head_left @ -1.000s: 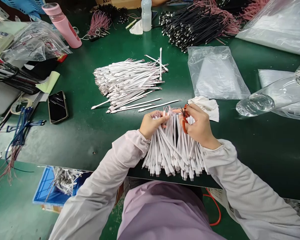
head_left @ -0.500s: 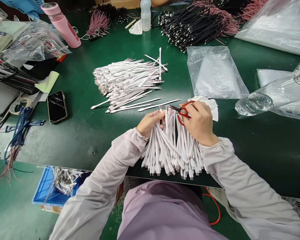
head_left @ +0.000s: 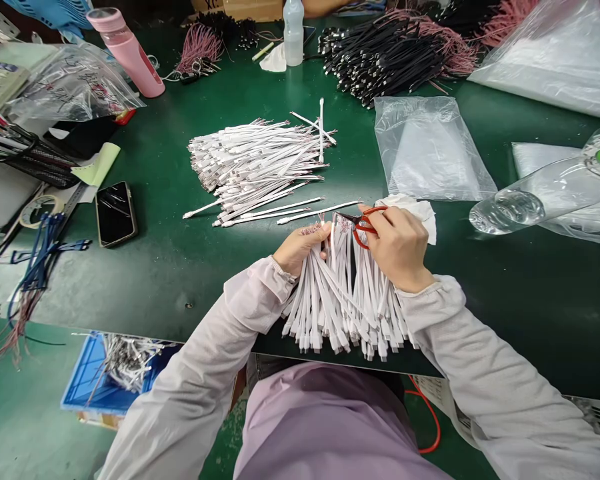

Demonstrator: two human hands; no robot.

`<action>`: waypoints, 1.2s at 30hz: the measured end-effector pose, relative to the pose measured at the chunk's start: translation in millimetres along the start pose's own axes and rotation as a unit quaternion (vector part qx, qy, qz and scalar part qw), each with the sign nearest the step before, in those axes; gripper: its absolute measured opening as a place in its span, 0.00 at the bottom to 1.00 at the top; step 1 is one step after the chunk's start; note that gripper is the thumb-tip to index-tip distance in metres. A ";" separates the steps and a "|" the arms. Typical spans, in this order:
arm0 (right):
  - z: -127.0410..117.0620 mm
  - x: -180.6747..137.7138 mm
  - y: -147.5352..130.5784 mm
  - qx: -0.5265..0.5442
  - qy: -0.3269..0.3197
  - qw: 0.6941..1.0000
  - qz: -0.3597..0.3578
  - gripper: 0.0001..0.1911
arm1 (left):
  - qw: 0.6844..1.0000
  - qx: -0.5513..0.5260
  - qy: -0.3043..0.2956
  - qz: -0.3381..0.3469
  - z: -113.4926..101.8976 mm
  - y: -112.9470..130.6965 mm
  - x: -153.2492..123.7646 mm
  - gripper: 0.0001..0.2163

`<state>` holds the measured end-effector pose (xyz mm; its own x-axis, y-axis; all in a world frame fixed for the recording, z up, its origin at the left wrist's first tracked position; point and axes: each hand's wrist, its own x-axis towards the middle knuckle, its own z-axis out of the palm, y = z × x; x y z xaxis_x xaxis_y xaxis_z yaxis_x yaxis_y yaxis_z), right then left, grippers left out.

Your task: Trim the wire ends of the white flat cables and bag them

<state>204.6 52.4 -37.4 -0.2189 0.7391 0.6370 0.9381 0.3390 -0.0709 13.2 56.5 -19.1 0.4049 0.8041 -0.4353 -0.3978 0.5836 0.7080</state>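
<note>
Right hand point(head_left: 397, 248) has raised red-handled snips point(head_left: 363, 230) against flat white cables point(head_left: 340, 300).

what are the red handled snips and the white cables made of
The snips seem to have dark steel blades, going by their dull metal look, and glossy orange-red plastic-coated handles. The white cables look like matte, flexible plastic, probably PVC or similar, since they bend and splay softly; the exact plastic can't be told.
</note>
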 end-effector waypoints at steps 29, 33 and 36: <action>-13.8 9.4 -19.1 0.371 -0.018 0.923 0.106 0.10 | 0.972 0.154 0.101 0.145 10.0 -7.0 -1.1 0.09; -15.2 9.7 -21.1 0.346 -0.018 0.936 0.059 0.12 | 0.975 0.150 0.104 0.129 10.6 -6.0 -1.5 0.09; -15.4 9.2 -21.3 0.334 -0.019 0.941 0.046 0.15 | 0.975 0.149 0.106 0.125 10.8 -5.7 -1.3 0.08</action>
<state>186.8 43.0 -18.3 -0.1670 0.7992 0.5775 0.5786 0.5536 -0.5989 23.8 50.9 -16.5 0.1344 0.9409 -0.3109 -0.1923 0.3325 0.9233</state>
